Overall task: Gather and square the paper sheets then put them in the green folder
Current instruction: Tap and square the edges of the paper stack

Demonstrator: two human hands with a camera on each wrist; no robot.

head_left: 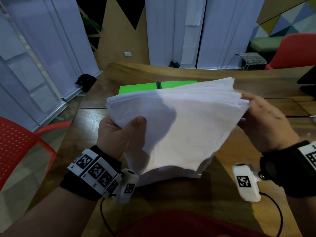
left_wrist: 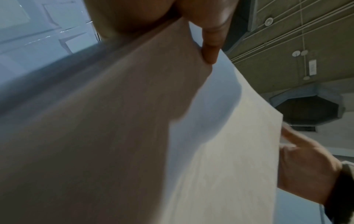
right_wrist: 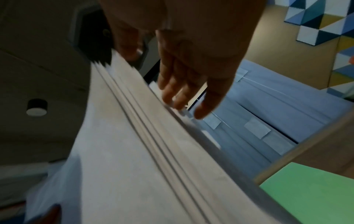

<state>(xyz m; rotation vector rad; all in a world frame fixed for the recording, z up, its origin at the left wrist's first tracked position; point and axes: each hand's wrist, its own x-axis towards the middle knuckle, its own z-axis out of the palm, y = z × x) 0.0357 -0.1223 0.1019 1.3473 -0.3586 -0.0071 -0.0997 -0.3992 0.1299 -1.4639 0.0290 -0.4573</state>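
I hold a thick stack of white paper sheets (head_left: 171, 130) tilted up over the wooden table (head_left: 188, 72), its lower corner down near the tabletop. My left hand (head_left: 126, 127) grips the stack's left edge, thumb on the front and fingers behind. My right hand (head_left: 261, 120) lies against the right edge with straight fingers (right_wrist: 178, 84) along the uneven sheet edges (right_wrist: 145, 128). The green folder (head_left: 136, 88) lies flat on the table behind the stack, mostly hidden by it; one of its corners (right_wrist: 310, 189) shows in the right wrist view. In the left wrist view the sheets (left_wrist: 220, 151) fill the frame.
A red chair (head_left: 17, 142) stands at the table's left side and another (head_left: 299, 52) at the back right, beside a small stool (head_left: 253, 60). A dark object (head_left: 307, 82) sits at the table's right edge.
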